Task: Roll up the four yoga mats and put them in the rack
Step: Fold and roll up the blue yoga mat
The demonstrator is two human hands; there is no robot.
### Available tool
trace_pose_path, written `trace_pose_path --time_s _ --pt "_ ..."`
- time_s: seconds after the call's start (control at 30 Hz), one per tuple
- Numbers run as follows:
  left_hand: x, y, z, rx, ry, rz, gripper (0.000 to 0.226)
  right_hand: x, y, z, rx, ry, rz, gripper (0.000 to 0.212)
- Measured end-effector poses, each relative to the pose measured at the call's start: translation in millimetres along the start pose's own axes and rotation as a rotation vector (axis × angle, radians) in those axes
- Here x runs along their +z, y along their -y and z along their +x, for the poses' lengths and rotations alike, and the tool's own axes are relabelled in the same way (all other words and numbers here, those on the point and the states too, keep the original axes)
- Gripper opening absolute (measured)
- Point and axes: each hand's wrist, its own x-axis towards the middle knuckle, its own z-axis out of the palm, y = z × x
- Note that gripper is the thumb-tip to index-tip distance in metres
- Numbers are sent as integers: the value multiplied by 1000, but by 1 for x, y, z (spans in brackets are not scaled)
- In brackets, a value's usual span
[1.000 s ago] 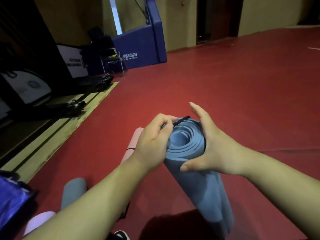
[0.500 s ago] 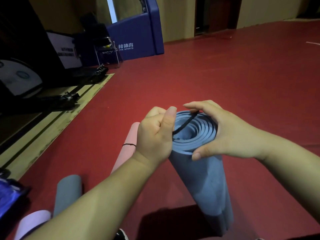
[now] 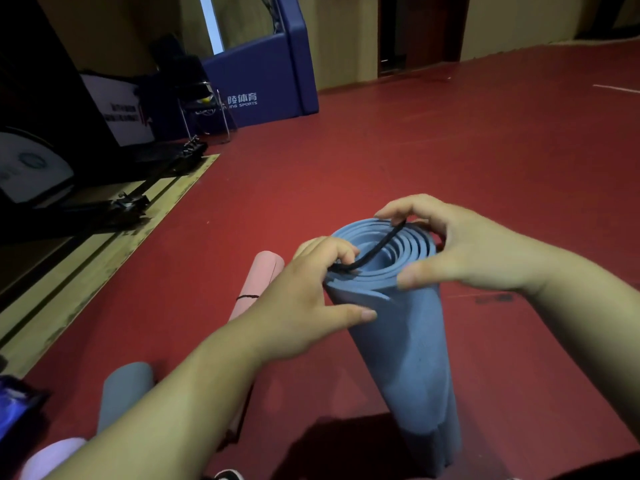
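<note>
A rolled blue mat (image 3: 398, 344) stands tilted on the red floor (image 3: 450, 161); the left hand (image 3: 304, 306) and right hand (image 3: 464, 251) each pinch an end of a black band (image 3: 374, 251) stretched across its top, with a pink roll (image 3: 258, 282) lying just behind

Between our hands we see a dusty blue rolled mat (image 3: 401, 344), plain, with a black band (image 3: 372, 252) stretched across its spiral end. Just beyond our left hand (image 3: 301, 306) lies a pale pink mat (image 3: 259, 280) ringed by a thin black band. Below our left forearm we see a grey-blue roll (image 3: 126, 389) and a lilac one (image 3: 55, 453). The floor (image 3: 415, 150) is deep red, edged by yellowish boards (image 3: 104, 251) further left.
</note>
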Motion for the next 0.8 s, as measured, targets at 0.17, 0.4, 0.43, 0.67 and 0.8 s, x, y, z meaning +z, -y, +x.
trace_pose_path --time_s 0.17,0.4,0.43,0.67,0.8 --pt "-5 -2 4 15 13 -67 46 -10 0 9 -36 -90 53 27" --pt "-18 -2 7 -21 75 19 42 -10 14 19 -60 10 -91 42" --pt "-18 -3 7 -19 77 22 42 -10 15 20 -63 23 -102 41" --pt "-18 2 11 -45 27 70 41 -16 8 20 -64 -112 82 27" --pt "-15 14 13 -62 -73 57 37 -3 -15 15 11 -259 196 19"
